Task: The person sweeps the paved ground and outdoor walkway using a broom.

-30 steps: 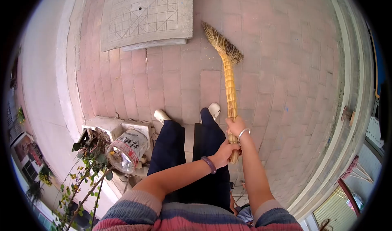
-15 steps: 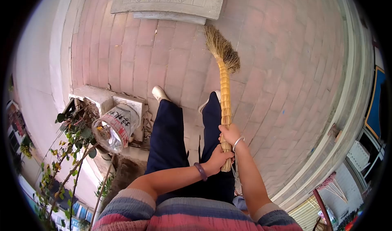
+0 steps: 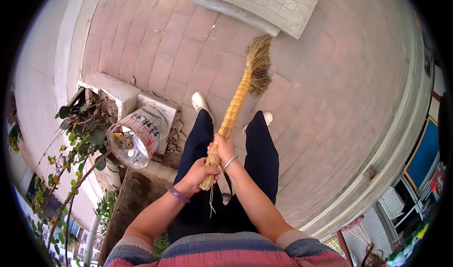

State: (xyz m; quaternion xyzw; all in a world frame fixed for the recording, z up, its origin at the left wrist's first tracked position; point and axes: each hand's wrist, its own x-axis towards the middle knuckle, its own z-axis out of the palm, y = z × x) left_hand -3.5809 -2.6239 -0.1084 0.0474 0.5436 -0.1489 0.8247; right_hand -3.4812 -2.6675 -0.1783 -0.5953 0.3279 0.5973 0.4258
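The person is gripping a straw broom (image 3: 239, 93) with both hands, each one closed around the handle (image 3: 229, 120). The right hand (image 3: 224, 146), with a silver bracelet (image 3: 230, 162) at its wrist, is holding farther up the handle and is therefore sitting nearer the bristles (image 3: 260, 66). The left hand (image 3: 200, 173), with a purple bangle (image 3: 179, 195) at its wrist, is clasping the butt end, just behind the right hand and closer to the body.

The broom's long axis is running forward from both hands and slanting to their right. The bristles are lying ahead and to the right of the right hand, spreading along the right side of the handle's far end; whether they are pressing on the paving (image 3: 325, 106) is hard to tell. Beyond them, farther ahead of the hands, a grid-marked slab (image 3: 288, 5) is standing with its near edge close to the bristle tips. A thin cord (image 3: 212, 202) is dangling beside the left hand, and a clear bucket (image 3: 152, 120) is leaning forward and left of it, well apart.
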